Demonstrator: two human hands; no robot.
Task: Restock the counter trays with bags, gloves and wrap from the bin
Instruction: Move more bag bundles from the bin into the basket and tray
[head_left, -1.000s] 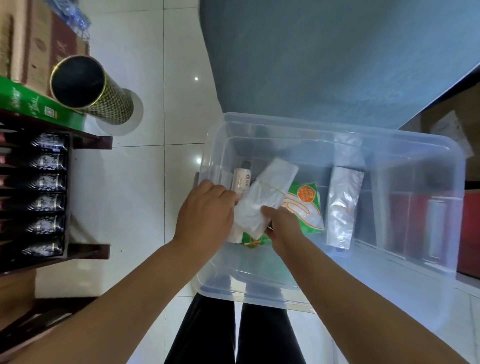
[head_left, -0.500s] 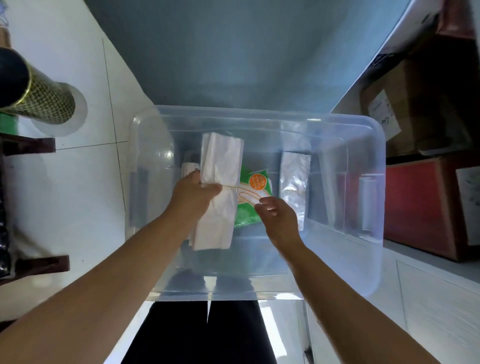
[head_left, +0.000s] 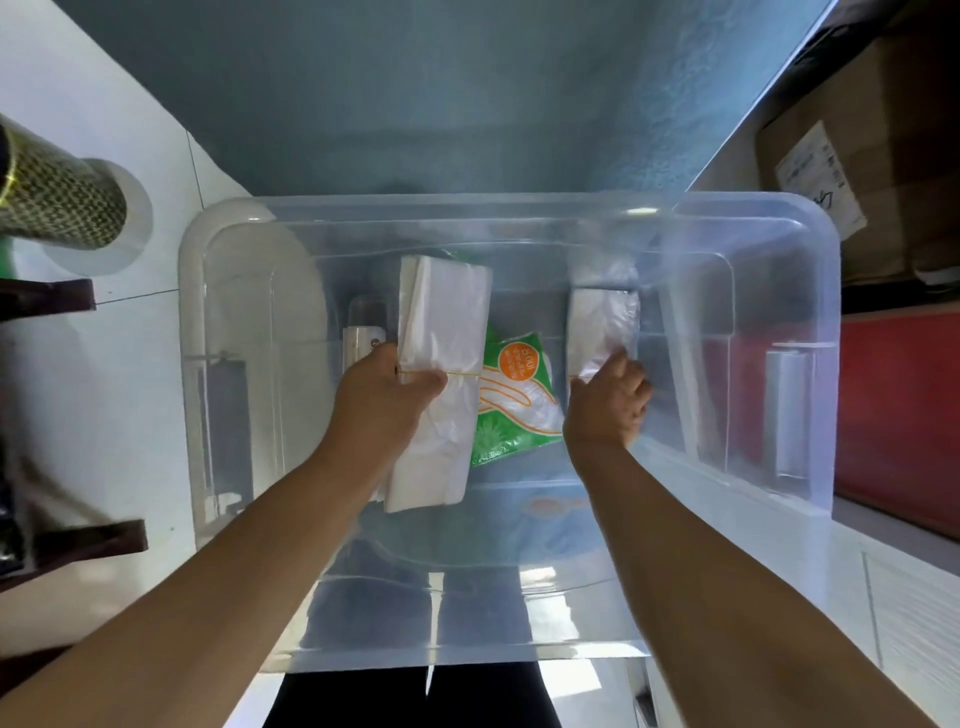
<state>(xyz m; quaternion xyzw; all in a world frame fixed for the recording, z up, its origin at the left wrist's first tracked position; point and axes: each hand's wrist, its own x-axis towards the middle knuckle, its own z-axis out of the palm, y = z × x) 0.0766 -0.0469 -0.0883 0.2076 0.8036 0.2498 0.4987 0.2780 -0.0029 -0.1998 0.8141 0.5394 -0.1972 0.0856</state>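
A clear plastic bin (head_left: 779, 218) sits on the floor below me. My left hand (head_left: 384, 400) grips a white bundle of plastic bags (head_left: 441, 332) tied with a rubber band, held inside the bin. Under it lies a green glove packet (head_left: 514, 395) printed with an orange hand. My right hand (head_left: 608, 405) reaches to a second, clearer bundle of bags (head_left: 600, 327) and closes its fingers on the near end. A white roll (head_left: 361, 340) lies at the bin's left, mostly hidden behind the white bundle.
A blue-grey counter wall (head_left: 441, 104) rises behind the bin. A dark shelf (head_left: 47, 301) and a patterned cylinder (head_left: 57, 202) stand to the left. Cardboard boxes (head_left: 857, 171) and a red box (head_left: 904, 415) are on the right. White floor tiles surround the bin.
My left hand kept the white bundle and lifted it a little. My right hand moved right from the green packet to the clearer bundle. The view turned right.
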